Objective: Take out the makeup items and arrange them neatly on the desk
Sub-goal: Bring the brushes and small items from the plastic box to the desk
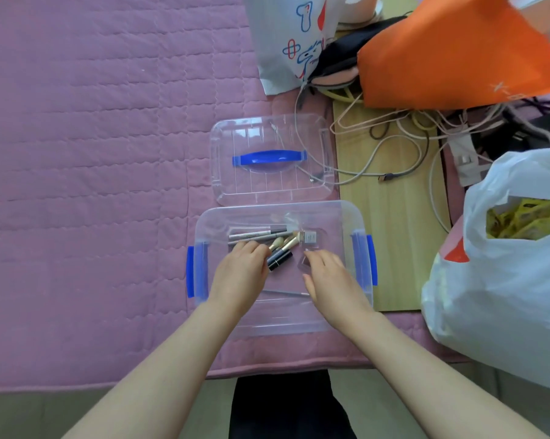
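Because the lid (272, 160) has been set aside just beyond the clear box (204, 223), with its blue handle up, the box lies open from above and both hands can reach in at once. Inside the box, the left hand (240, 274) curls its fingers over the near ends of the brushes (284, 243) and silver pens (256, 235), apparently gathering several at once; whether it grips them firmly cannot be told. Just right of it lies a dark lipstick tube (280, 260). The right hand (327, 280) reaches toward a small clear case (310, 237), fingers relaxed and holding nothing. Left of the box, the pink quilted surface (93, 153) offers room for arranging; to the box's right, cables (394, 147) and bags (504, 264) crowd in.
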{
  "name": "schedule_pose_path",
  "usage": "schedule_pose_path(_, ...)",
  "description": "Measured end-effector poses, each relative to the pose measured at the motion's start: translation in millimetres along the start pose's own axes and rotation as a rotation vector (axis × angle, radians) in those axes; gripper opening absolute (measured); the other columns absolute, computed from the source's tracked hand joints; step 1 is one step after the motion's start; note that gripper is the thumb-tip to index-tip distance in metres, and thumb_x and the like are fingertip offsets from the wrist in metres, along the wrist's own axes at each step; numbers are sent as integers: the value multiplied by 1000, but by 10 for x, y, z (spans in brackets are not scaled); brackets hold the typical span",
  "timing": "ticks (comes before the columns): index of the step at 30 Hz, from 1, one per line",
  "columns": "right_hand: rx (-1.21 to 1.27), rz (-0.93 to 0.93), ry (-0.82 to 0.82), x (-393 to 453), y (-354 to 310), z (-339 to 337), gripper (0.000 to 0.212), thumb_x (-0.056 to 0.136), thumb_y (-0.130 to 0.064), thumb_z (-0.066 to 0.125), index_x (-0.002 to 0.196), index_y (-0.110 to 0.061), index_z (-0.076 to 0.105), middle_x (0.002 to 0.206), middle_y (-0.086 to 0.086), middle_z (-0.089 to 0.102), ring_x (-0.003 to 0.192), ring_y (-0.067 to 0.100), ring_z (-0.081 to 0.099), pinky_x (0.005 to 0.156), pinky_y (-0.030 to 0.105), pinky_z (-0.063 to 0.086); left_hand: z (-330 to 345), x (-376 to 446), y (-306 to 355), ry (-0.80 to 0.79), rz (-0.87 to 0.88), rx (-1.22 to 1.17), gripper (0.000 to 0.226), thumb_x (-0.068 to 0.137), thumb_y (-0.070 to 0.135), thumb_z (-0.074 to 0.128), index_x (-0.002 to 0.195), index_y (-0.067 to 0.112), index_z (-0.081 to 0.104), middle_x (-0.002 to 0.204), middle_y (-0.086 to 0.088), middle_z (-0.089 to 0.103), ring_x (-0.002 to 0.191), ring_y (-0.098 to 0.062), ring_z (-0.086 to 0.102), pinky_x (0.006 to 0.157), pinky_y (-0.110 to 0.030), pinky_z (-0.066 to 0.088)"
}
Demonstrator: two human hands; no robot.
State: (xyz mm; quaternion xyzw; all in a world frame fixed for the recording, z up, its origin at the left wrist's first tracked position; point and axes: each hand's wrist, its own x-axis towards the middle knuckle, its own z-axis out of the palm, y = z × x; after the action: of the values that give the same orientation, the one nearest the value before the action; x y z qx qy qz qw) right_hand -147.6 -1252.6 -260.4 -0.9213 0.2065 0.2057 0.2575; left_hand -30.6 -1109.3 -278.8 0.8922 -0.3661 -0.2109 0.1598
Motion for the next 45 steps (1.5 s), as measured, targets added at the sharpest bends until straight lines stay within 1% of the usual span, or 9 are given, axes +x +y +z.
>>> schedule_pose_path(4, -36, 136, -92, 238, 91, 183, 31, 95, -12, 48, 125, -6, 45, 126, 12, 49, 115, 29, 46, 90, 37, 43, 172, 158, -42, -79, -94, 59, 16, 86, 7, 57, 101, 8, 63, 104, -6, 63, 103, -31, 51, 66, -44, 49)
schedule_pose_path(9, -75, 163, -16, 546, 124, 235, 43, 91, -12, 49, 132, -2, 40, 136, 15, 40, 124, 32, 40, 97, 38, 43, 329, 378, -143, -131, -107, 168, 21, 91, 6, 48, 110, 8, 57, 113, -9, 57, 104, -32, 48, 73, -41, 42)
schedule_pose_path(13, -167, 155, -33, 687, 128, 258, 42, 90, -11, 47, 131, -2, 38, 130, 15, 43, 123, 31, 39, 91, 38, 43, 398, 452, -176, -116, -57, 199, 15, 90, 13, 59, 101, 3, 62, 99, -15, 61, 92, -37, 56, 61, -42, 44)
schedule_pose_path(16, -218, 184, -57, 749, 104, 267, 40, 90, -14, 52, 126, -4, 40, 127, 15, 43, 117, 32, 44, 84, 37, 45, 409, 458, -184, -109, -7, 275, 23, 63, -3, 76, 81, 4, 63, 79, -15, 60, 71, -36, 58, 50, -36, 41)
schedule_pose_path(19, -239, 226, -43, 807, 96, 302, 39, 88, -13, 58, 122, -6, 41, 125, 15, 42, 113, 33, 46, 83, 37, 45, 448, 449, -154, -170, -114, 277, 21, 82, -1, 56, 103, 4, 57, 104, -15, 56, 97, -36, 52, 63, -37, 32)
schedule_pose_path(22, -211, 249, 3, 838, 101, 366, 34, 91, -14, 57, 120, -7, 42, 124, 15, 41, 110, 34, 45, 76, 37, 44, 490, 459, -164, -201, -183, 299, 18, 90, 4, 50, 108, 8, 51, 111, -11, 52, 105, -34, 47, 66, -37, 29)
schedule_pose_path(30, -60, 220, -63, 737, 84, 155, 43, 89, -20, 62, 120, -4, 37, 122, 16, 46, 114, 33, 40, 81, 38, 40, 495, 470, -261, -217, -369, -9, 16, 91, 6, 49, 107, 6, 51, 114, -14, 50, 107, -33, 46, 80, -42, 43)
schedule_pose_path(38, -4, 209, -104, 570, 47, 39, 42, 84, -13, 56, 120, -2, 38, 120, 20, 41, 104, 39, 48, 79, 40, 40, 386, 405, -241, -221, -358, -19, 17, 90, 5, 45, 99, 6, 58, 105, -13, 57, 90, -34, 53, 71, -37, 42)
schedule_pose_path(45, -14, 234, -205, 363, 61, 76, 23, 87, -9, 48, 109, -1, 44, 107, 22, 58, 98, 42, 55, 67, 35, 36, 308, 325, -184, -215, -482, -126, 3, 87, 5, 48, 90, 6, 48, 102, -17, 56, 75, -30, 45, 63, -34, 37)
